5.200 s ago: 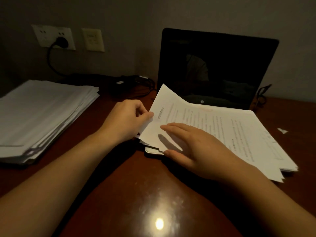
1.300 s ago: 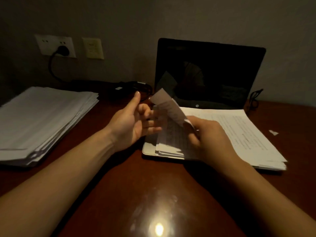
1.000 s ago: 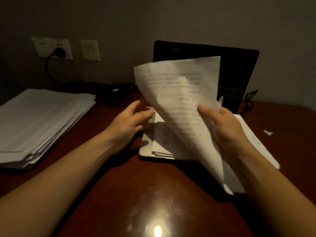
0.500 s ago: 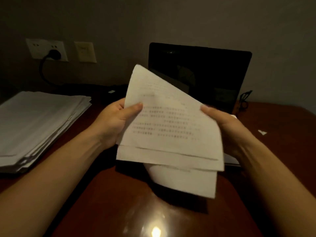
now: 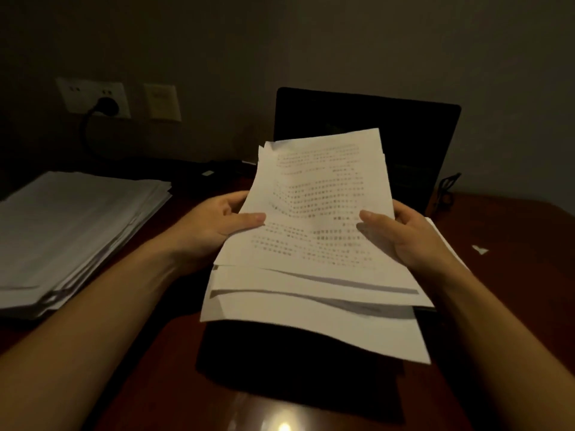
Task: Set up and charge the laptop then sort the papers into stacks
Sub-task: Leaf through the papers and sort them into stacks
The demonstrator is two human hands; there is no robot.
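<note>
I hold a bundle of printed papers (image 5: pixel 317 219) in the air over the desk, in front of the laptop. My left hand (image 5: pixel 217 227) grips its left edge with the thumb on top. My right hand (image 5: pixel 401 234) grips the right edge the same way. The sheets fan out unevenly at the bottom. The open laptop (image 5: pixel 417 144) stands behind with a dark screen; its keyboard is hidden by the papers. A thick stack of papers (image 5: pixel 71 231) lies on the desk at the left. A black plug (image 5: pixel 107 104) sits in the wall socket, and its cable runs down toward the desk.
The brown wooden desk (image 5: pixel 149 384) reflects a lamp near its front edge. More sheets (image 5: pixel 443 241) lie to the right of the laptop, behind my right hand. A small paper scrap (image 5: pixel 480 249) lies at the right. A light switch (image 5: pixel 162 101) is on the wall.
My right hand lifted sheets off the laptop keyboard. My left hand joined and took the left edge. Both hands now hold the bundle higher and squarer in front of the screen.
</note>
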